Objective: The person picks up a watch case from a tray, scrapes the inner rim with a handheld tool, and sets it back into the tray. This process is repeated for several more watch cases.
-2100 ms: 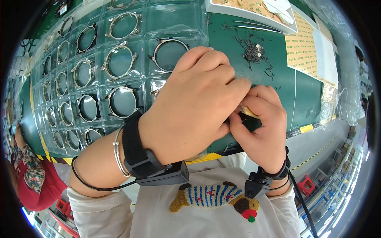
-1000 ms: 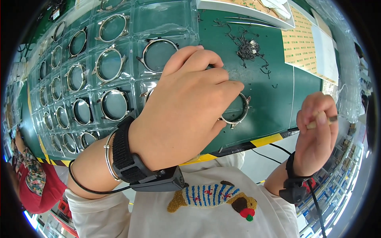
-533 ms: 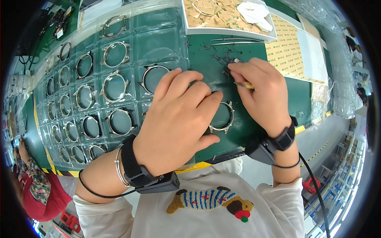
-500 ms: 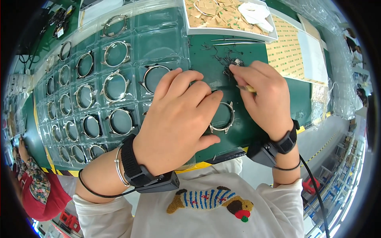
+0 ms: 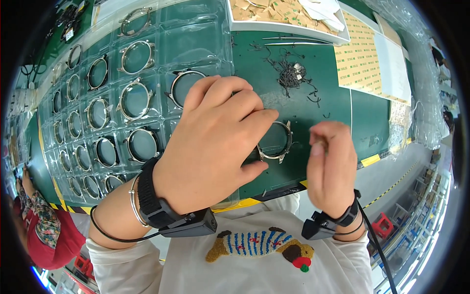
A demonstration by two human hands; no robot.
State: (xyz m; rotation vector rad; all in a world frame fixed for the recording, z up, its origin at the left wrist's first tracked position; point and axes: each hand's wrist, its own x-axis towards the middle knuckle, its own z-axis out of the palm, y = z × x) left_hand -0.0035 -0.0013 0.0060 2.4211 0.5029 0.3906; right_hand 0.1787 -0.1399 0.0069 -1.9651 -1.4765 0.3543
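Observation:
My left hand (image 5: 215,142) is bent over a silver ring-shaped watch case (image 5: 289,142) that lies on the green work mat. Its index fingertip and thumb sit at the upper and lower ends of the case, gripping it; part of the case is hidden under the fingers. My right hand (image 5: 333,166) hovers just to the right of the case, apart from it, with fingers curled together and slightly blurred. Whatever those fingers hold is hidden. Beyond the case lies a tangled pile of thin black scraps (image 5: 292,76).
A clear plastic tray (image 5: 196,41) with several watch cases covers the left. At the back are a white box (image 5: 289,27) of tan paper pieces, slim metal tools (image 5: 298,43) and a yellow-backed sheet (image 5: 358,54). Plastic wrap (image 5: 423,108) lies along the right. Another person (image 5: 51,235) sits at far left.
My right hand has come away from the black scrap pile, toward me and slightly right. The tan stick seen in it earlier is now out of sight. My left hand stays on the watch case.

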